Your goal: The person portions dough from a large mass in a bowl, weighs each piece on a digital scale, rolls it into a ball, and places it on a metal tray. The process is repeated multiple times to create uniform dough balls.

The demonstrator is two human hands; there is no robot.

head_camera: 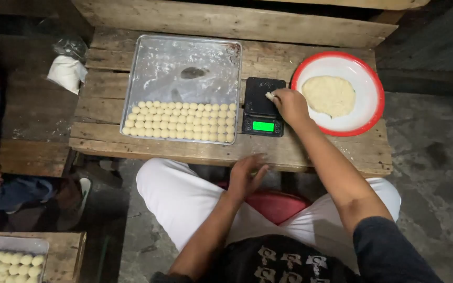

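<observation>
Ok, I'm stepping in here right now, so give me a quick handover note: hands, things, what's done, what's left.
Right hand: pinching a small dough piece over the black digital scale; display is lit.
Left hand: empty, open, at the front edge of the wooden table.
Dough lump lies in the red-rimmed white bowl, right of the scale.
Metal tray, left of the scale, holds rows of dough balls along its near side.
Done: those rows.
Left: the far part of the tray is unfilled; the lump remains.
</observation>
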